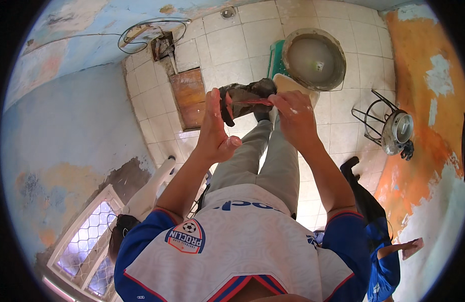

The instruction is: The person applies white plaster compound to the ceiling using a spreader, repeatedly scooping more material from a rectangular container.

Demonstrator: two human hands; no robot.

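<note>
The dark crumpled glove (245,92) – glove-like at least, though its folds hide the exact shape – hangs in the air between the hands, to the left of the round bucket (340,60) and nearer the person than it. It looks light and limp, likely thin rubber or coated cloth, so it should fold and sag rather than hold a shape; if the smears on it are wet, it may slip a little, but breaking seems no worry. The best hold is probably a pinch on the reddish edge, on the side toward the bucket, with a second hold at the loose end away from it. The right hand (296,118), just on the near side of the bucket, has its grip clamped, thumb and fingers together on that reddish edge. The left hand (212,128), farther left of the bucket, has its grip wide apart – fingers straight, thumb spread well away – beside the glove's loose end; whether its fingertips touch the material cannot be told.
</note>
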